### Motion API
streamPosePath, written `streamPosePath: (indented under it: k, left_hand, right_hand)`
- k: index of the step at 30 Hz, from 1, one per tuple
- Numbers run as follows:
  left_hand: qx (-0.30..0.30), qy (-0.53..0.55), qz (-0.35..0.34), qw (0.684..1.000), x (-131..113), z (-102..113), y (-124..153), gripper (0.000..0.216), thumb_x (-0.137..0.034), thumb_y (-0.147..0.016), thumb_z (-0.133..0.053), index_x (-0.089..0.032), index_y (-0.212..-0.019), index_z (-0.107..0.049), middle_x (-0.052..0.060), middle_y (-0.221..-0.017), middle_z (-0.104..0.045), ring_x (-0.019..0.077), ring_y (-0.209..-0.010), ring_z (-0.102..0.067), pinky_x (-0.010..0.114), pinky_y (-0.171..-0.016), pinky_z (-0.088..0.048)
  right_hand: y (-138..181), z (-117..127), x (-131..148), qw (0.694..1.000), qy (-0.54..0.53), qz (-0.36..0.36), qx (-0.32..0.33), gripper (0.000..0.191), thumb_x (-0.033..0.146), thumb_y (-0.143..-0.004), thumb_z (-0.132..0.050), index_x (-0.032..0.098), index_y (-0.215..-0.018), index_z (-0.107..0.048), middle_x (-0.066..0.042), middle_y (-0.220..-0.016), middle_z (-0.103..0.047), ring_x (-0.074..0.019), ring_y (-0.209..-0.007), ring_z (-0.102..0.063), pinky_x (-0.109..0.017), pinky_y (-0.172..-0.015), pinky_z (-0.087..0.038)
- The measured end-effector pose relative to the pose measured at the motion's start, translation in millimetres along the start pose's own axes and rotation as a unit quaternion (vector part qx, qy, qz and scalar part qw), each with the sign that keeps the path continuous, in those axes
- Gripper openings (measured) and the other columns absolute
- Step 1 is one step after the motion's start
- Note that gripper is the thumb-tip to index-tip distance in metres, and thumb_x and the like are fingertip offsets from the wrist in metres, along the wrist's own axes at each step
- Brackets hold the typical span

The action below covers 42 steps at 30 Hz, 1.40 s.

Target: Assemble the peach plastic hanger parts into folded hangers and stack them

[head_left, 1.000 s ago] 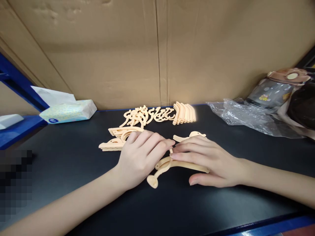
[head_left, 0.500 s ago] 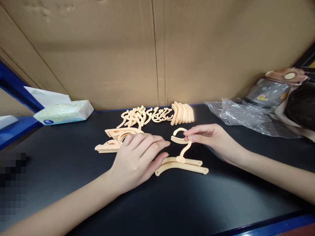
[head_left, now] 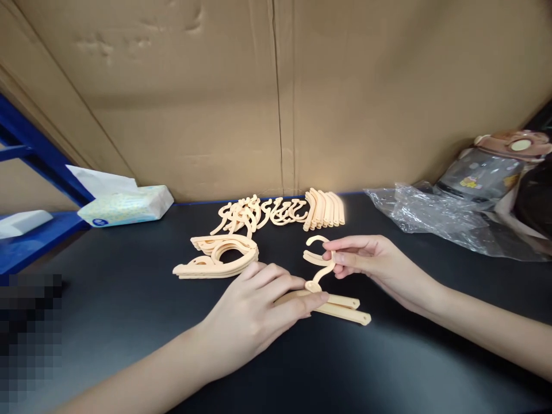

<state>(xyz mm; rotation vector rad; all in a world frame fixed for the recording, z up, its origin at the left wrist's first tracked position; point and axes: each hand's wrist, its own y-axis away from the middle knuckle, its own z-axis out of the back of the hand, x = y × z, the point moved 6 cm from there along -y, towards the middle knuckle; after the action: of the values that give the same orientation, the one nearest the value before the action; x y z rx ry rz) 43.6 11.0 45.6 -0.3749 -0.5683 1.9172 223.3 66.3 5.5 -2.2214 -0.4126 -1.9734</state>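
Observation:
My right hand (head_left: 366, 259) pinches a cream hanger hook (head_left: 323, 273) between thumb and fingertips, its curved top to the left of the fingers. The round base of the hook sits at a pair of cream hanger arms (head_left: 345, 313) low over the black table. My left hand (head_left: 263, 307) has its fingers closed over the left part of these arms, beside the hook base, and hides that end. Behind the hook a short stretch of another cream arm (head_left: 314, 259) shows. To the left lies a stack of folded hangers (head_left: 215, 267).
At the back are a heap of loose hooks (head_left: 241, 213) and a row of hanger arms (head_left: 323, 210). A tissue pack (head_left: 129, 207) stands at the left. Clear plastic wrap (head_left: 431, 218) and a transparent bottle (head_left: 483, 172) are at the right, before a cardboard wall (head_left: 194, 115).
My left hand has moved right and toward me, closing over the hanger arms and uncovering the folded stack. The right hand keeps its pinch on the hook. The view has tilted slightly.

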Motion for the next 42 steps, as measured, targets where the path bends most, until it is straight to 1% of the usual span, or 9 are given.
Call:
streamPosePath:
  k: [4, 9, 11, 17, 22, 29, 34, 38, 42]
  left_hand:
    - [0.02, 0.055, 0.018, 0.998, 1.1, -3.6, 1.2, 0.028, -0.019, -0.099, -0.049, -0.022, -0.125, -0.059, 0.002, -0.103, -0.067, 0.0153, -0.087, -0.052, 0.029, -0.076, -0.037]
    - [0.035, 0.06, 0.034, 0.997, 2.0, -3.5, 3.0, 0.031, -0.022, -0.099, -0.049, -0.022, -0.129, -0.054, 0.004, -0.107, -0.066, 0.016, -0.089, -0.055, 0.029, -0.076, -0.041]
    - [0.036, 0.06, 0.033, 0.997, 1.6, -2.2, 2.6, 0.033, -0.022, -0.098, -0.05, -0.022, -0.131, -0.053, 0.004, -0.108, -0.066, 0.0161, -0.088, -0.055, 0.028, -0.077, -0.042]
    - [0.054, 0.046, 0.004, 0.997, -5.6, -2.0, -1.6, 0.035, -0.024, -0.096, -0.053, -0.017, -0.131, -0.052, 0.006, -0.111, -0.066, 0.016, -0.091, -0.056, 0.027, -0.081, -0.045]
    - [0.07, 0.026, -0.016, 0.997, -11.1, -5.0, -3.4, 0.032, -0.023, -0.097, -0.052, -0.018, -0.128, -0.054, 0.005, -0.11, -0.066, 0.0172, -0.088, -0.056, 0.029, -0.077, -0.044]
    - [0.055, -0.011, -0.041, 0.998, -7.8, -3.6, 0.2, 0.024, -0.016, -0.096, -0.05, -0.015, -0.119, -0.058, 0.005, -0.106, -0.067, 0.0165, -0.085, -0.055, 0.029, -0.075, -0.043]
    - [0.041, -0.076, -0.061, 0.994, -2.4, 7.1, 1.5, 0.02, -0.019, -0.098, -0.049, -0.015, -0.114, -0.06, 0.004, -0.103, -0.069, 0.0173, -0.086, -0.056, 0.03, -0.076, -0.042]
    - [0.043, -0.103, -0.07, 0.991, 2.4, 14.0, 2.9, 0.019, -0.023, -0.099, -0.046, -0.014, -0.105, -0.062, 0.005, -0.095, -0.069, 0.0174, -0.084, -0.056, 0.03, -0.074, -0.042]
    - [0.048, -0.113, -0.08, 0.989, 2.9, 15.0, 5.6, 0.02, -0.021, -0.099, -0.045, -0.015, -0.097, -0.064, 0.004, -0.092, -0.069, 0.0179, -0.083, -0.058, 0.031, -0.075, -0.042]
  right_hand:
    - [-0.1, -5.9, 2.1, 1.0, -0.004, 0.012, 0.02, 0.021, 0.03, -0.077, -0.077, 0.026, -0.098, -0.076, -0.002, -0.095, -0.075, -0.0093, -0.072, -0.066, -0.025, -0.073, -0.056]
    - [3.9, -24.6, 3.8, 0.992, 0.039, 0.046, 0.113, 0.021, 0.026, -0.081, -0.072, 0.025, -0.102, -0.074, 0.001, -0.088, -0.073, -0.0105, -0.078, -0.065, -0.026, -0.076, -0.054]
    - [5.9, -27.7, 4.1, 0.989, 0.047, 0.056, 0.13, 0.019, 0.025, -0.083, -0.07, 0.025, -0.102, -0.074, 0.001, -0.086, -0.072, -0.0102, -0.077, -0.065, -0.025, -0.076, -0.053]
    - [8.1, -24.0, 4.9, 0.989, 0.066, 0.054, 0.117, 0.016, 0.028, -0.082, -0.071, 0.022, -0.097, -0.073, 0.0, -0.086, -0.07, -0.0121, -0.078, -0.064, -0.026, -0.073, -0.052]
    - [9.8, -22.6, 5.4, 0.991, 0.068, 0.048, 0.106, 0.012, 0.029, -0.081, -0.072, 0.022, -0.091, -0.073, 0.0, -0.085, -0.069, -0.0114, -0.076, -0.064, -0.025, -0.073, -0.052]
    - [4.5, -9.7, 7.1, 0.99, 0.107, 0.071, 0.049, 0.019, 0.035, -0.077, -0.075, 0.021, -0.088, -0.07, 0.0, -0.078, -0.068, -0.0142, -0.073, -0.063, -0.029, -0.069, -0.052]
    - [-0.1, 0.3, 8.3, 0.984, 0.151, 0.09, 0.007, 0.027, 0.04, -0.075, -0.076, 0.02, -0.092, -0.069, -0.001, -0.077, -0.067, -0.0144, -0.07, -0.06, -0.029, -0.066, -0.051]
    - [-0.9, 0.0, 8.5, 0.975, 0.196, 0.104, 0.004, 0.026, 0.043, -0.078, -0.072, 0.02, -0.087, -0.069, -0.001, -0.076, -0.066, -0.014, -0.067, -0.058, -0.03, -0.067, -0.05]
    - [0.1, -2.8, 9.6, 0.968, 0.212, 0.129, 0.021, 0.025, 0.044, -0.082, -0.068, 0.02, -0.086, -0.069, -0.002, -0.08, -0.065, -0.0157, -0.072, -0.06, -0.032, -0.071, -0.05]
